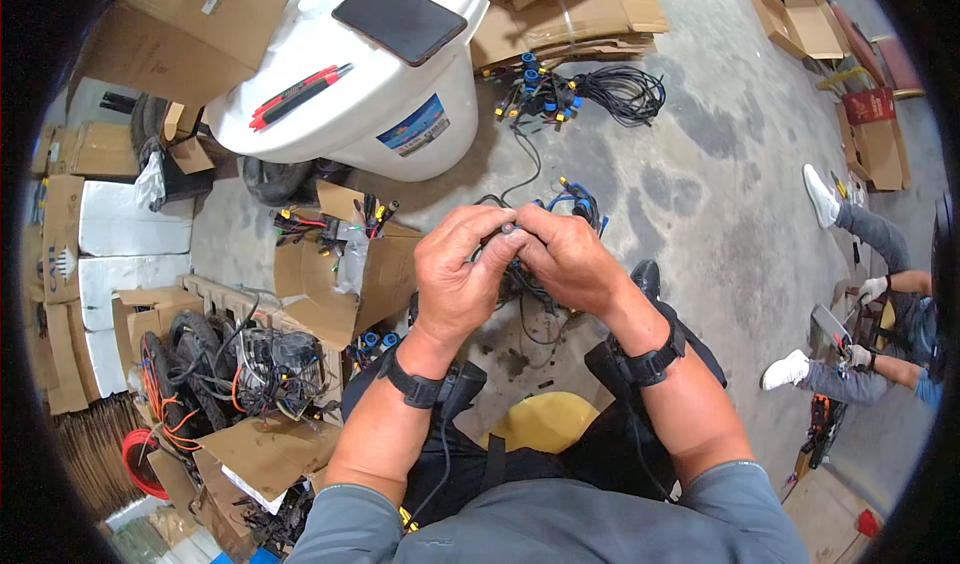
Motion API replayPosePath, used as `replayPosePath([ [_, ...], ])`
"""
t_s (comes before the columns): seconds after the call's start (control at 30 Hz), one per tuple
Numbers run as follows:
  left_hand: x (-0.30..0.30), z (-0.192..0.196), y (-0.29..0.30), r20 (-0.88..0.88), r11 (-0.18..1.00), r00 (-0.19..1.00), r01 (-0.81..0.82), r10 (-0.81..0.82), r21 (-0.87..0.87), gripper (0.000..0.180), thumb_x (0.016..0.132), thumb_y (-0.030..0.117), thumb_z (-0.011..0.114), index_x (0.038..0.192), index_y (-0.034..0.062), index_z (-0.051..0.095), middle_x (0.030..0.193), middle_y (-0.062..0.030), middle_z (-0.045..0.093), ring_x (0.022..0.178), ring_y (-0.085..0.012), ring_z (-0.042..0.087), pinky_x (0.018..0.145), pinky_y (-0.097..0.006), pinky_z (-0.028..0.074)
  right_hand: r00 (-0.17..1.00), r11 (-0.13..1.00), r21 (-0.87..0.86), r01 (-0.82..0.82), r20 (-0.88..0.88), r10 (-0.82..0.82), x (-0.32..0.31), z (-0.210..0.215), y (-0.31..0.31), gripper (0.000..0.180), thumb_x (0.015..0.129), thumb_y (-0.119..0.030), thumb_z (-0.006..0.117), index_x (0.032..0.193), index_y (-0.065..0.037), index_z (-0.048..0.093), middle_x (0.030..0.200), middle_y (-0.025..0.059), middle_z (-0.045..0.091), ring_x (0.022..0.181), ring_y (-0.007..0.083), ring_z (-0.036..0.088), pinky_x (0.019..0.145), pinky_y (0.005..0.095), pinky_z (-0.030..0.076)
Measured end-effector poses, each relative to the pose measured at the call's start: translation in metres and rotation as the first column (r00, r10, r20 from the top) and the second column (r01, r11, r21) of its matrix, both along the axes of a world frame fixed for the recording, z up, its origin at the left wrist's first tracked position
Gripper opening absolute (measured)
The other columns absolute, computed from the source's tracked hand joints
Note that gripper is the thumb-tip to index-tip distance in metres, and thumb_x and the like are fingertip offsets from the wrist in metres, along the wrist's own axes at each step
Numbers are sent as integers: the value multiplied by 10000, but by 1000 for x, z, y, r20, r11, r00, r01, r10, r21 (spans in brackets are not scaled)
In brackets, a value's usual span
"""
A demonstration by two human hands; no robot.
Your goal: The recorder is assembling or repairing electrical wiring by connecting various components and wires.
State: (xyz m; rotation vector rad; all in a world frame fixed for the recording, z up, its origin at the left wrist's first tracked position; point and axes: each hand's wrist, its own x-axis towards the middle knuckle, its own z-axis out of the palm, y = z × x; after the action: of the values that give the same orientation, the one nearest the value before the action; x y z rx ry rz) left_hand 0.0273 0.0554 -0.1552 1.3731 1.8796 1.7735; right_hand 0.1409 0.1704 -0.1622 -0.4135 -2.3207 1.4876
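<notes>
In front of me my left hand (455, 274) and my right hand (572, 264) meet, fingers bent and thumb tips close together. Pinched between them is a thin dark cable (508, 228), its small round grey end facing up. Fingers cover most of the held part. A dark cable length (530, 164) runs from behind my hands toward a coil of black cables (622, 94) on the floor, with blue and yellow connectors (540, 89) beside it. Below and behind my hands lies another tangle with blue wires (575, 202), partly hidden.
A white tub (440, 124) stands ahead, bearing a phone (400, 19), red-and-black pens (300, 94) and a carton (185, 29). At left are an open box of connectors (345, 274) and tangled wiring (280, 364). At right another person's gloved hands (865, 319) hold something.
</notes>
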Motion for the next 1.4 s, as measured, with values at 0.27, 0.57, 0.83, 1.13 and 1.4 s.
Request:
replayPosePath([
  [0.27, 0, 2, 0, -73, 1000, 997, 22, -23, -15, 164, 798, 63, 745, 935, -7, 690, 884, -116, 685, 805, -195, 641, 723, -283, 505, 996, 999, -36, 24, -80, -27, 1, -2, -4, 126, 863, -43, 542, 984, -11, 560, 833, 216, 601, 805, 432, 594, 657, 436, 480],
  [0.57, 3, 3, 1, -140, 998, 989, 54, -52, 11, 168, 800, 107, 752, 899, -7, 678, 867, -115, 685, 799, -234, 647, 721, -312, 505, 988, 1000, -21, 11, -152, -14, 4, -7, -4, 177, 825, 21, 508, 990, 5, 570, 880, 217, 614, 844, 425, 603, 692, 442, 490],
  [0.83, 5, 5, 6, -255, 995, 963, 99, -88, 32, 184, 772, 125, 759, 886, 11, 671, 865, -110, 688, 789, -271, 646, 731, -343, 501, 985, 995, -96, 7, -172, -24, 4, -8, -5, 230, 805, 39, 511, 1024, 16, 580, 942, 211, 633, 896, 409, 615, 764, 418, 498],
  [1.13, 8, 6, 7, -276, 991, 952, 135, -130, -3, 168, 740, 79, 758, 868, 15, 669, 837, -102, 684, 779, -277, 632, 736, -348, 494, 981, 984, -174, 41, -182, -73, 5, -9, -7, 308, 783, 45, 556, 1089, 29, 587, 976, 209, 646, 905, 380, 631, 792, 385, 499],
  [1.4, 10, 2, 10, -183, 990, 974, 138, -131, 22, 180, 697, 29, 759, 852, 14, 669, 833, -96, 690, 780, -276, 632, 735, -356, 498, 998, 981, -189, 45, 39, -39, 9, -11, 3, 442, 811, -37, 607, 1241, 41, 539, 1095, 201, 650, 1022, 264, 640, 879, 337, 488],
])
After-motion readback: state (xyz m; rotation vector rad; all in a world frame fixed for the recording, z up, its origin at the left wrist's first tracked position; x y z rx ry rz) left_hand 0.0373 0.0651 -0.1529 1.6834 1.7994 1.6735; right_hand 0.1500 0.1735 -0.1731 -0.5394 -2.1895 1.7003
